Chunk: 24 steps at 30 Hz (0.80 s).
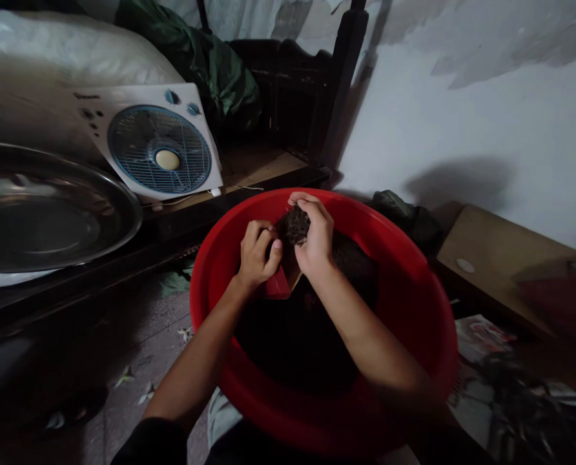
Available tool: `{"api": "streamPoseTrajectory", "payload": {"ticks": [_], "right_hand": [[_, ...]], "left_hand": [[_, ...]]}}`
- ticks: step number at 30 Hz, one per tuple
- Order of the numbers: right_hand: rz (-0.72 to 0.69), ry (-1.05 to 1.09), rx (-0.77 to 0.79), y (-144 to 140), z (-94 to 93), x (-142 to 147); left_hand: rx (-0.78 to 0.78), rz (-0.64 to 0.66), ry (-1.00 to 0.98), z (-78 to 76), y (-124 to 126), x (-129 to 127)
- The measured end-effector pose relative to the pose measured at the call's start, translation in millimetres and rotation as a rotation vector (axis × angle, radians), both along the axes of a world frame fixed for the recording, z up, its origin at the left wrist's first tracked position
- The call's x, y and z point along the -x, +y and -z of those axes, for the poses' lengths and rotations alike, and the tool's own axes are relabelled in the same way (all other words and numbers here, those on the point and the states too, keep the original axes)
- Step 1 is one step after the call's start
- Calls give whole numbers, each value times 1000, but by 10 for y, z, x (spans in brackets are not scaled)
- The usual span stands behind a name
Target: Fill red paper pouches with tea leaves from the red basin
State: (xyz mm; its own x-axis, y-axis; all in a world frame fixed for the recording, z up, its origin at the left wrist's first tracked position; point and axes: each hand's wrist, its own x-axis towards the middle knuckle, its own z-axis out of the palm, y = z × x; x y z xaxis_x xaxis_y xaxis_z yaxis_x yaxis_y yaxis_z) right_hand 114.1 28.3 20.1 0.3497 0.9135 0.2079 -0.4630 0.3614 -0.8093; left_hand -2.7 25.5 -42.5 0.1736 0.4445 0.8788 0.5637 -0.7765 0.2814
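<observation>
Dim room, white wall: over a round red plastic basin (414, 284), the right hand (314, 236) grips a dark leafy clump (296, 225); the left hand (259, 253) pinches a red packet (277, 284) (partly hidden).

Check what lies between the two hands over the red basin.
In the head view, a dark clump sits between the left hand and right hand, with a red packet just below, above the red basin.

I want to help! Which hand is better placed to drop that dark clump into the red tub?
Probably the right hand: its grip is closed on the dark clump, above the red tub. The left hand holds a red packet.
</observation>
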Motion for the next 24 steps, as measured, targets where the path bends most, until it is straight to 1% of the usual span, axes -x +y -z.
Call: {"api": "streamPoseTrajectory", "payload": {"ticks": [3,4,5,6,7,8,9,10,11,12,13,14,16,17,18,20,22,24], "right_hand": [[-82,-59,-70,-27,-19,-9],[-79,-102,-99,-27,-7,-38],[-32,-152,-124,-14,26,-83],[58,-211,-132,13,88,-142],[172,-288,-103,55,180,-214],[256,-420,-27,105,304,-293],[282,-592,86,157,455,-375],[237,-781,214,197,628,-452],[128,-962,338,217,816,-521],[-21,-1111,438,207,1011,-578],[-172,-1214,504,164,1204,-621],[-301,-1271,543,88,1388,-650],[-500,-1366,601,-133,1700,-678],[-581,-1415,615,-255,1819,-681],[-649,-1458,614,-373,1911,-683],[-753,-1516,591,-565,2009,-691],[-880,-1547,569,-696,2011,-713],[-1045,-1565,562,-797,1947,-743]], "left_hand": [[-44,-27,11,-11,14,6],[-62,-36,19,-16,21,13],[-73,-53,27,-22,29,25],[-76,-75,31,-29,38,42],[-73,-103,28,-37,47,64],[-66,-133,16,-45,57,90],[-61,-159,-2,-54,67,118],[-59,-177,-25,-64,75,147],[-64,-187,-49,-73,83,174],[-71,-192,-74,-81,89,199],[-79,-192,-95,-88,93,220],[-86,-191,-110,-93,96,235],[-90,-186,-126,-96,99,252],[-88,-182,-126,-95,99,254],[-83,-177,-123,-92,100,252],[-74,-168,-108,-83,102,241],[-68,-169,-90,-71,107,223],[-62,-175,-69,-59,115,206]]}}
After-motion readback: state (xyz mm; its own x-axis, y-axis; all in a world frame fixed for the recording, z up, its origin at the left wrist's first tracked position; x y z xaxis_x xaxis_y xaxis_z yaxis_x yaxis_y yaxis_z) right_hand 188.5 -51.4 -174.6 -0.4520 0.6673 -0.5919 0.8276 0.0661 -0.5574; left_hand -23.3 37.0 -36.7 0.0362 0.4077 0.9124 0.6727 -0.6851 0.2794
